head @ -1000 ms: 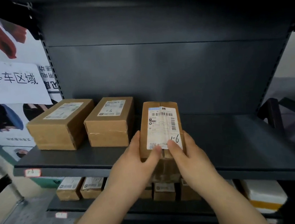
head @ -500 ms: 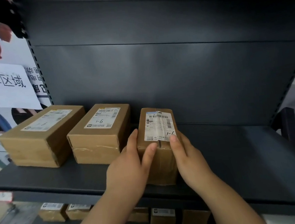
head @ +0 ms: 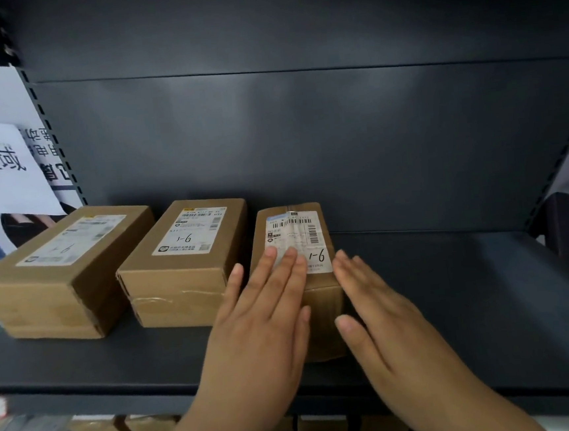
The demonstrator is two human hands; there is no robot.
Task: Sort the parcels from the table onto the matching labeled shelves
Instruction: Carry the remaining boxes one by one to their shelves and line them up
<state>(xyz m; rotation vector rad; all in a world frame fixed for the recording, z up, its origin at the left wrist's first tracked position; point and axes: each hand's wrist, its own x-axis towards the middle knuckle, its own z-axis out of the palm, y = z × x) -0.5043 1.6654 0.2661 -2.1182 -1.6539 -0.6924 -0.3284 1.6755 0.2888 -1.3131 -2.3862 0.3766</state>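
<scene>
There's the narrow parcel [head: 320, 293], sitting on the dark shelf [head: 454, 289] close to its front edge, third in a row just right of the middle box [head: 183, 258], with the left box [head: 64, 265] towards the shelf's left end. The left grip [head: 262, 327] is released, fingers straight and flat across the parcel's top label. The right grip [head: 381, 317] is released too, palm flat just beside the parcel's right side; I can't tell whether it touches.
</scene>
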